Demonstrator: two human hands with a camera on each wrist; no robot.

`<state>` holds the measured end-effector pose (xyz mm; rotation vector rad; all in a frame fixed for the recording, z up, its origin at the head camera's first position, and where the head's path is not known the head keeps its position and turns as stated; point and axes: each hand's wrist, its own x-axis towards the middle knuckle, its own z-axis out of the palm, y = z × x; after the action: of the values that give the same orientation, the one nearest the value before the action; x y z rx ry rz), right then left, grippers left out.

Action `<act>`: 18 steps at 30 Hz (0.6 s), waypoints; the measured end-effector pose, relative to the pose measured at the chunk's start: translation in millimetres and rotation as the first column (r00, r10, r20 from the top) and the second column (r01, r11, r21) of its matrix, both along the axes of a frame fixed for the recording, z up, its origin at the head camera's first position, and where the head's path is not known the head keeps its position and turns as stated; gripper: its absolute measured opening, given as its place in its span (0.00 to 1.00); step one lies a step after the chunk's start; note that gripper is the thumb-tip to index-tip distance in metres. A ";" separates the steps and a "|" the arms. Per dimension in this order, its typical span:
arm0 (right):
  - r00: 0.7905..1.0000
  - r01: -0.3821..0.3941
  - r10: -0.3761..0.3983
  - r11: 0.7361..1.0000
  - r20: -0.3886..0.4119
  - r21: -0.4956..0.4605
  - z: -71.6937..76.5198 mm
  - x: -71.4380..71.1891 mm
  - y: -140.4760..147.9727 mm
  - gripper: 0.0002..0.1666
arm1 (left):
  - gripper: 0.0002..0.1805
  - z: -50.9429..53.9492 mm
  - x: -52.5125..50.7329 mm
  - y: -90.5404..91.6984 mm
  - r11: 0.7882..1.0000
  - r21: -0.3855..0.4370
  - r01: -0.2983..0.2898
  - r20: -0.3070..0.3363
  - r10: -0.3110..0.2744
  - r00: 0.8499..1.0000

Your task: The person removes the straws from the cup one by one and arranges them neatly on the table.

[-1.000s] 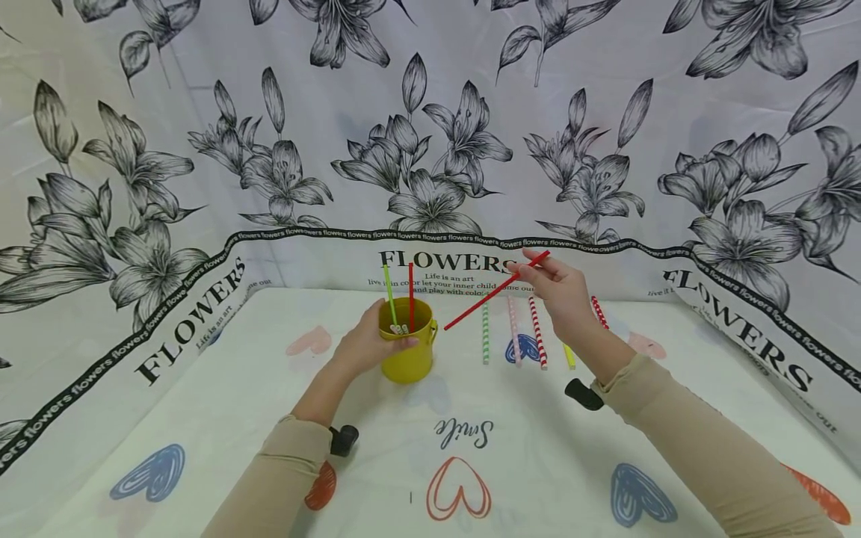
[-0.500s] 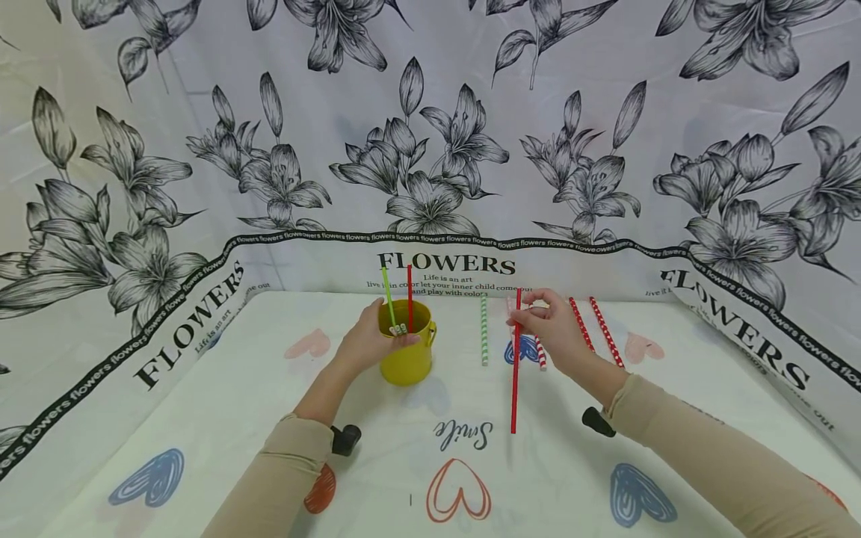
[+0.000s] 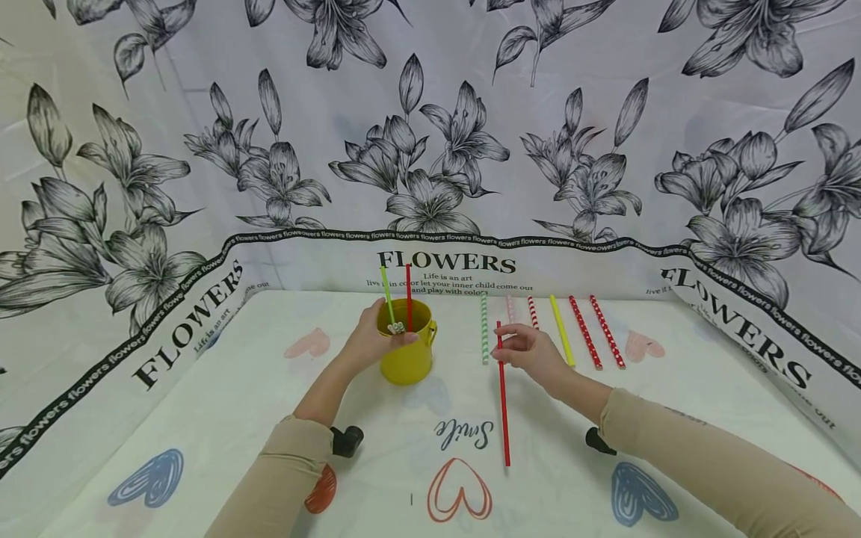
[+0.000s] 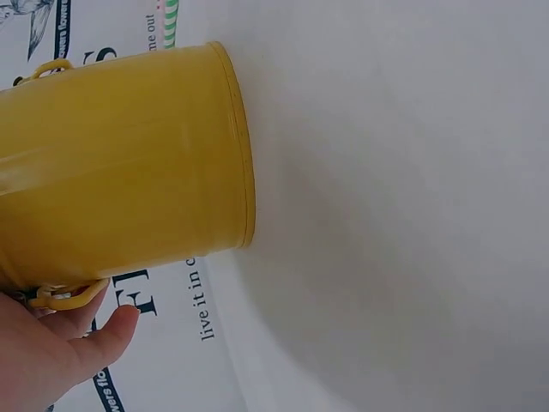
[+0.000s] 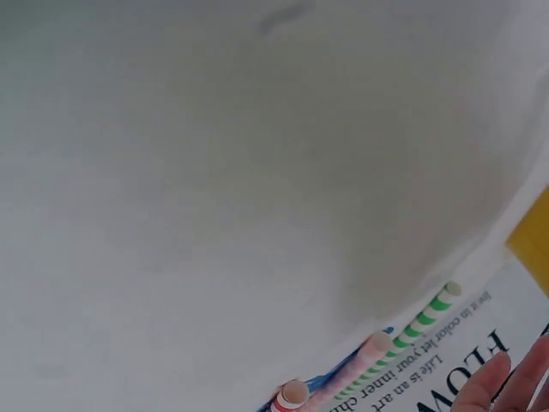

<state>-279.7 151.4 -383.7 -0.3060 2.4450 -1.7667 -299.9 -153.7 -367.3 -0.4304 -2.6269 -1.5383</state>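
Note:
My left hand [image 3: 366, 344] grips the rim and side of a yellow bucket [image 3: 407, 364], thumb at the front; its fingers [image 4: 107, 343] show beside the bucket [image 4: 129, 163] in the left wrist view. Out of the bucket stand a green straw [image 3: 387, 293] and a red straw [image 3: 409, 291], with striped straw ends low inside. To the right, my right hand [image 3: 538, 362] pinches another red straw [image 3: 504, 418] near its upper end, its length pointing down toward me. In the right wrist view only fingertips [image 5: 506, 386] show, and the held straw is out of sight.
Right of the bucket lies a row of straws: green-striped [image 3: 484, 329], pink [image 3: 510, 308], red-striped [image 3: 534, 310], yellow [image 3: 562, 329] and two red dotted ones [image 3: 585, 332]. A patterned cloth [image 3: 430, 261] rises behind the table.
My right hand has come down and left with the red straw, which swung from slanted to nearly upright in view. The left hand and bucket have hardly moved.

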 end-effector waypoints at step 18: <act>0.995 -0.095 0.091 0.975 0.030 0.202 -29.3 7.7 -10.6 0.26 | 0.42 1.6 2.2 0.3 0.999 0.024 -0.027 0.073 0.025 0.997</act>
<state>-272.0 140.8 -413.0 -0.3724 2.5245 -1.4612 -297.7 -153.4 -365.7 -0.3433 -2.6520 -1.6070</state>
